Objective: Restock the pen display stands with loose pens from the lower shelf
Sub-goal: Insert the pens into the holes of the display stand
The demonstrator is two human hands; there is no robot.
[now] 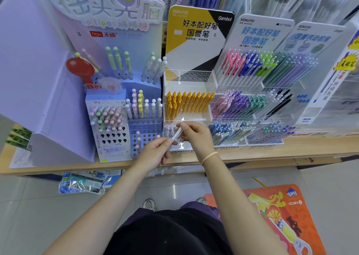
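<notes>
So on the left there's the purple lollipop pen stand on the counter. In front of it the left hand pinches the lower end of a white pen, and the right hand grips its top, just below the yellow pens in the clear Kokuyo stand.

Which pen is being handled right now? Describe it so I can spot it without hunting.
Start at the yellow and black Kokuyo stand in the middle of the shelf, with its row of yellow pens. Just below that row, both hands meet: the white pen is held between the left hand and right hand. It is the only pen outside a stand.
</notes>
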